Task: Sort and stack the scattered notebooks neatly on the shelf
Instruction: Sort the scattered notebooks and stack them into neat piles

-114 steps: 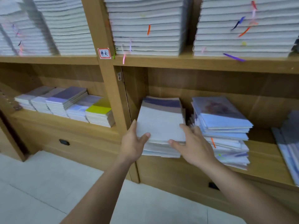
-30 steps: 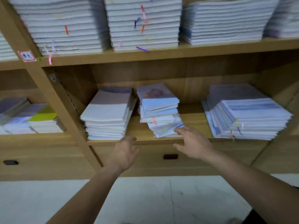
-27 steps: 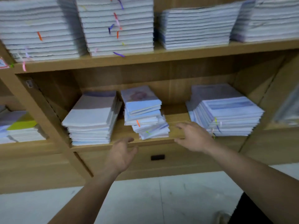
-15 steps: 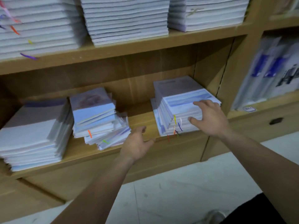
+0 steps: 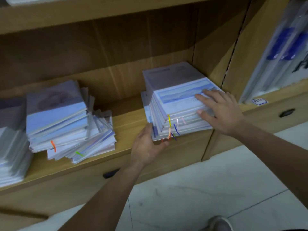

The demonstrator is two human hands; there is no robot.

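Notebook stack (image 5: pixel 175 97) sits at the right end of the wooden shelf (image 5: pixel 130 124), near the side panel (image 5: pixel 210 52). Our left hand (image 5: pixel 146 145) grips its lower front-left corner, fingers curled round the edge. Our right hand (image 5: pixel 221 110) lies flat on the top cover, fingers straight, thumb against the front edge. We note a second, skewed notebook pile (image 5: pixel 63 117) well apart to the left.

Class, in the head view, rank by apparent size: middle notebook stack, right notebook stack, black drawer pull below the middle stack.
Largest: middle stack and right stack, too alike to rank.
Smallest: drawer pull, by far.
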